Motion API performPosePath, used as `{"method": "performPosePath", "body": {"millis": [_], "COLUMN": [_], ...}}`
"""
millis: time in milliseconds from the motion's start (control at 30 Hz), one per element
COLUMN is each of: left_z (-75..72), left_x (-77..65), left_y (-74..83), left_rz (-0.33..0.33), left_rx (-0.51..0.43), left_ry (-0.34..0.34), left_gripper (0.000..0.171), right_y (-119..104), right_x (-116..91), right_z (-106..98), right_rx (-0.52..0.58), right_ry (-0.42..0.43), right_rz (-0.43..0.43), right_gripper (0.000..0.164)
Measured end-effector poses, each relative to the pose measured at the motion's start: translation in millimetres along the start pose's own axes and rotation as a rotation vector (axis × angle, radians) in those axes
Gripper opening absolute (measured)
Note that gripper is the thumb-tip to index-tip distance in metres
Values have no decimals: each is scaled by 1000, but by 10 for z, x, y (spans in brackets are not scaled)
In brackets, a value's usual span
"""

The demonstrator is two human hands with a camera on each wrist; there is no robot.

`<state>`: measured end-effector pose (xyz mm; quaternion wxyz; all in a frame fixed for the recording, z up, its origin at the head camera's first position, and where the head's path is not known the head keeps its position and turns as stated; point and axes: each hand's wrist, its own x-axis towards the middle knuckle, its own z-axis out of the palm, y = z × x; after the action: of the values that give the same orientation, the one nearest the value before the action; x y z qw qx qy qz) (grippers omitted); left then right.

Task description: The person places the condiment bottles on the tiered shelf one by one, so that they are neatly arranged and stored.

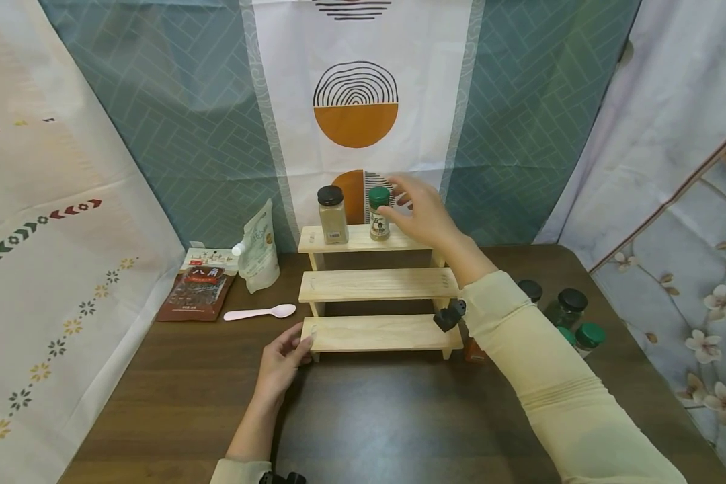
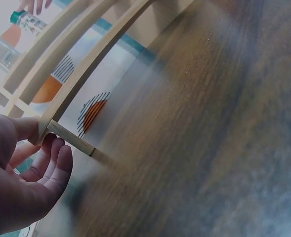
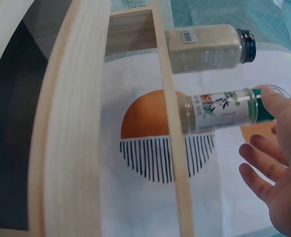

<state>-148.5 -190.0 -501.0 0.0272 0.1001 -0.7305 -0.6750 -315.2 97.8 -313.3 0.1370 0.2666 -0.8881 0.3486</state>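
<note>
A three-step wooden shelf rack stands on the table. My left hand grips the left end of its lowest step, thumb on top and fingers curled beneath, as the left wrist view shows. On the top step stand a black-capped spice jar and, to its right, a smaller green-capped spice jar, both upright. My right hand is beside the green-capped jar with its fingers spread apart. In the right wrist view the thumb overlaps the green cap, while the other fingers stand away from the jar.
Left of the rack lie a red-brown spice packet, a white-capped pouch standing up, and a pale pink spoon. At the right, beyond my sleeve, are several jars with black caps and green caps. Cloth hangs behind the table.
</note>
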Motion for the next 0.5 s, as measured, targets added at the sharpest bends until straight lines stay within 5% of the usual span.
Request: {"method": "performPosePath", "body": {"millis": [500], "left_z": [-7], "left_x": [11], "left_y": [-18], "left_rz": [10], "left_rx": [-2], "left_ry": [-2], "left_gripper": [45], "right_y": [274], "right_x": [-391], "right_z": [-59], "right_rx": [-22], "right_ry": [52], "right_rz": [51], "right_gripper": [54]}}
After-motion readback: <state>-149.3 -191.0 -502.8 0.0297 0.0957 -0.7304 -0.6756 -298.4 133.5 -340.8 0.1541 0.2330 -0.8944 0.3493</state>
